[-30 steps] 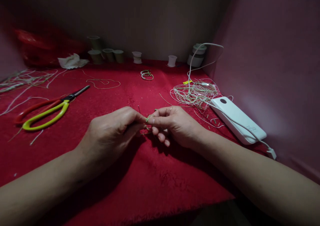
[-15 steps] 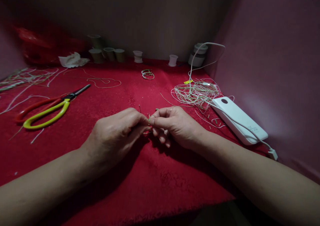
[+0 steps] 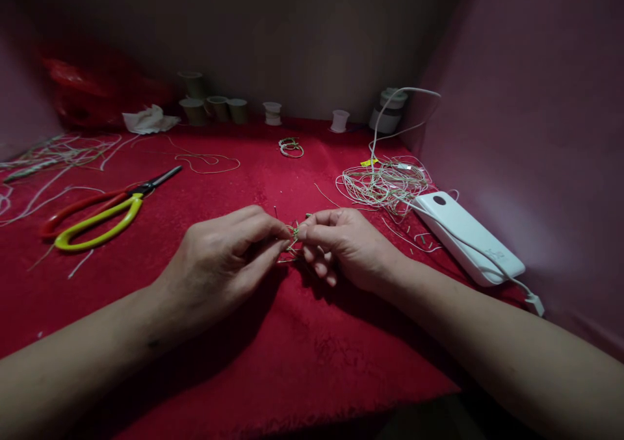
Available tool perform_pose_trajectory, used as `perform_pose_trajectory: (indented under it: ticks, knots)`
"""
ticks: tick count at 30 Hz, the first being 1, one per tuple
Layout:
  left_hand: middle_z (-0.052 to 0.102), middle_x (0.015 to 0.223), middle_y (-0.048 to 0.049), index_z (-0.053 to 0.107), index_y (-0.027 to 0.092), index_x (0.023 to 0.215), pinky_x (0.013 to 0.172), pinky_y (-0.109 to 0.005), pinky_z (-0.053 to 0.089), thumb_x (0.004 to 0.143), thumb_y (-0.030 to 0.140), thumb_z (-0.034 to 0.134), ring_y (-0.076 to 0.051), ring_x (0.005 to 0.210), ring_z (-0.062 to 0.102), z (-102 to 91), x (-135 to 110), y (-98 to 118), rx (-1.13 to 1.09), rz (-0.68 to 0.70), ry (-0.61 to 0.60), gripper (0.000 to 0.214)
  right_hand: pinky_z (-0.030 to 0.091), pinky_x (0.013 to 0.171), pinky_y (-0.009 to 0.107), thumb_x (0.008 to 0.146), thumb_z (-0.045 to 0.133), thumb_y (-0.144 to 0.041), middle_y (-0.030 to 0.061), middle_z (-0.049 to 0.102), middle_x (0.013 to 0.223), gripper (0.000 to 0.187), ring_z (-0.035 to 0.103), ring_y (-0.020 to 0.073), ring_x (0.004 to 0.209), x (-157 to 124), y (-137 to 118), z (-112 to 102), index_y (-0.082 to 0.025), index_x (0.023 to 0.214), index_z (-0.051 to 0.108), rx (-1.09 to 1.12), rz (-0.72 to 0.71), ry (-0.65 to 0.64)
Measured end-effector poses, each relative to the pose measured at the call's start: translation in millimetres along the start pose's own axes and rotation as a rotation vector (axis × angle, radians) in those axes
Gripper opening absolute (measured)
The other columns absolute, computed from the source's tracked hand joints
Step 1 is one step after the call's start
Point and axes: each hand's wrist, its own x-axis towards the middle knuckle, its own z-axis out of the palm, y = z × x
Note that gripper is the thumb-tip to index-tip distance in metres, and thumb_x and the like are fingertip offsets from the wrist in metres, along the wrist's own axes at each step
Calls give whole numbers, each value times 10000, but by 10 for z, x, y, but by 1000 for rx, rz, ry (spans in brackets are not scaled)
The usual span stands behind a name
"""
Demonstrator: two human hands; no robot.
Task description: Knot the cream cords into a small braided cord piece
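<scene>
Near the middle of the red cloth, my left hand (image 3: 234, 248) pinches a thin green and pale cord (image 3: 295, 232) between thumb and fingertips. My right hand (image 3: 344, 240) holds the same cord close beside it, thumb against forefinger, with the other fingers curled below. A small knotted green part shows in the narrow gap between the hands. Thin strands run under the fingertips, and most of the piece is hidden by my fingers. Beyond the hands lies a small coiled ring of green and white cord (image 3: 291, 147).
Scissors (image 3: 100, 229) with red and yellow handles lie at left, near loose cords (image 3: 63, 154). At right are a tangled cord heap (image 3: 385, 183) and a white power bank (image 3: 470, 238) with a cable. Spools (image 3: 273, 114), a jar (image 3: 389, 110) and a red plastic bag (image 3: 92, 89) stand behind.
The whole view has shifted slightly. Between my fingertips, more of the green cord and its strands now shows, and the hands are a little further apart. Both still grip it.
</scene>
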Motion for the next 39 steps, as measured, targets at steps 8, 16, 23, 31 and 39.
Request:
perform_pose_trajectory:
  ticks: [8, 16, 23, 31, 39]
  knots:
    - [651, 730, -37, 676, 152, 848, 597, -248, 469, 866, 177, 524, -139, 641, 608, 75, -6, -71, 56, 16, -15, 155, 345, 274, 151, 776, 610, -215, -41, 554, 507, 169, 462, 52, 332, -5, -1, -2, -158, 636, 535, -14, 3, -21]
    - [655, 716, -27, 661, 146, 817, 585, -231, 454, 854, 169, 509, -126, 624, 603, 73, 16, -19, 33, -4, -26, 158, 352, 271, 147, 759, 608, -194, -42, 559, 509, 139, 468, 54, 332, -6, 0, -1, -153, 644, 541, -27, 5, -28]
    - [618, 637, 0, 640, 161, 725, 520, -234, 409, 820, 232, 513, -123, 568, 541, 15, 58, 50, -98, -199, -102, 174, 351, 270, 149, 776, 583, -168, -47, 555, 493, 141, 457, 54, 325, -19, -14, 19, -158, 644, 533, -59, 11, -12]
    - [606, 585, 29, 616, 170, 710, 479, -211, 392, 776, 317, 560, -109, 527, 510, -2, 126, 84, -369, -510, -220, 171, 346, 265, 146, 767, 575, -166, -43, 551, 493, 132, 466, 58, 329, -16, 1, 14, -157, 640, 539, -60, 1, -10]
    - [584, 627, 4, 597, 175, 720, 529, -247, 394, 820, 256, 483, -125, 560, 522, 44, 58, 0, -128, -299, -210, 172, 337, 267, 148, 770, 569, -158, -48, 546, 486, 136, 456, 55, 328, -26, -14, 20, -163, 638, 538, -75, 4, 3]
